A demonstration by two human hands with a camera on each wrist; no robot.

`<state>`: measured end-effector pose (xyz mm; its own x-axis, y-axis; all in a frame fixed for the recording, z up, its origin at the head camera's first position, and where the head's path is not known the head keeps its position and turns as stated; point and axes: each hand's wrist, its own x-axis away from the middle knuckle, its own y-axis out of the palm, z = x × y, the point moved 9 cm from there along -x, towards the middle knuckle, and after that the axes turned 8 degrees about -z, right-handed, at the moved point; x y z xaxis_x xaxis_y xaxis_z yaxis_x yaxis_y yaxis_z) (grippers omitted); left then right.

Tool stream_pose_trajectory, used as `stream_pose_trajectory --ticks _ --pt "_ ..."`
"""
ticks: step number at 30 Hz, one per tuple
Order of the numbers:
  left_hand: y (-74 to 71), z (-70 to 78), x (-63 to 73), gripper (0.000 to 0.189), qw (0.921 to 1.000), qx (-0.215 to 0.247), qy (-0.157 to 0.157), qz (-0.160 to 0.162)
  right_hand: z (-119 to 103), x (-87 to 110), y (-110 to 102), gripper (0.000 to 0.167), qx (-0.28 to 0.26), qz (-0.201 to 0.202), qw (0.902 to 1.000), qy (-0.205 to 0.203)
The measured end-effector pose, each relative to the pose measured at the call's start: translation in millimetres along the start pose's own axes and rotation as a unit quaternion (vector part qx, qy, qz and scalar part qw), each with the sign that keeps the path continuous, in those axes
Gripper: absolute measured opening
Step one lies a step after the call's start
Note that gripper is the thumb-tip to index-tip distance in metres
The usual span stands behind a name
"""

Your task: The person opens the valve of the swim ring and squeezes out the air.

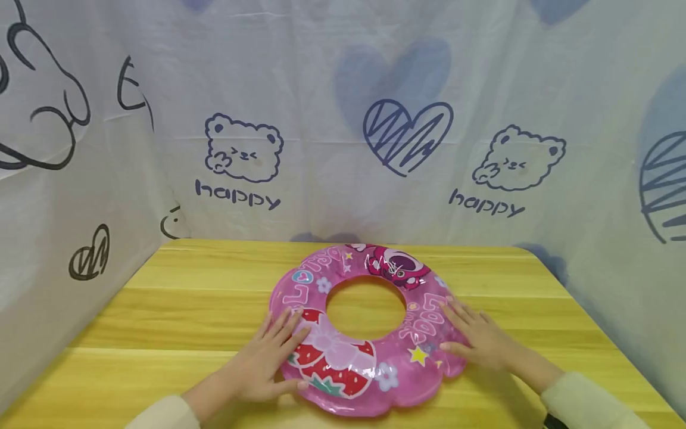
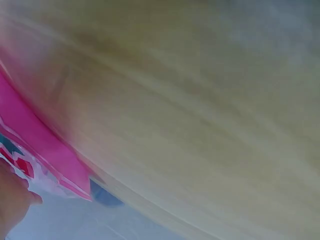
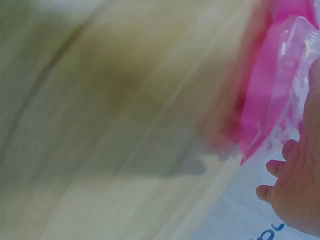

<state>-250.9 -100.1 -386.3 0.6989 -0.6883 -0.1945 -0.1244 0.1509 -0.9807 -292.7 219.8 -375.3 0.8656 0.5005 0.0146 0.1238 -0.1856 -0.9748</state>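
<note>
A pink inflatable swim ring [image 1: 412,381] with strawberry, star, flower and bear prints lies flat on the wooden table, puffed up with air. My left hand [image 1: 262,357] rests on its left side, fingers spread over the strawberry print. On the right side, my right hand [image 1: 479,333] touches the ring with its fingers extended. The left wrist view catches the ring's pink edge [image 2: 45,135] beside part of the left hand [image 2: 12,200]. In the right wrist view the right hand [image 3: 297,185] lies against the clear and pink vinyl [image 3: 267,85].
The yellow wood-grain table [image 1: 187,310] extends around the ring. Behind it and along both sides hangs a white cloth [image 1: 321,190] printed with hearts, bears and the word "happy". Something dark [image 1: 557,422] shows beneath the right sleeve [image 1: 584,399].
</note>
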Motion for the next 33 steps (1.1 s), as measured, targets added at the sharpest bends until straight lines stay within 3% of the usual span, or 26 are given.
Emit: stream_pose_trajectory --ticks 10,18,26,33 --pt "-2.5 12.1 4.9 0.084 0.9995 -0.022 0.022 0.004 23 -3.5 -5 0.066 -0.004 -0.006 0.9994 0.032" --pt "-5.4 19.4 8.3 0.083 0.9987 -0.039 0.029 0.016 19 -6.2 0 0.065 -0.045 -0.011 0.9986 0.025" --pt "-1.4 26.2 12.2 0.083 0.9992 -0.029 0.027 -0.012 23 -13.4 4 0.066 -0.04 -0.012 0.9985 0.036" --pt "-5.7 35.9 12.9 0.082 0.9977 -0.048 0.047 0.004 27 -23.4 3 0.068 -0.047 -0.022 0.9973 0.053"
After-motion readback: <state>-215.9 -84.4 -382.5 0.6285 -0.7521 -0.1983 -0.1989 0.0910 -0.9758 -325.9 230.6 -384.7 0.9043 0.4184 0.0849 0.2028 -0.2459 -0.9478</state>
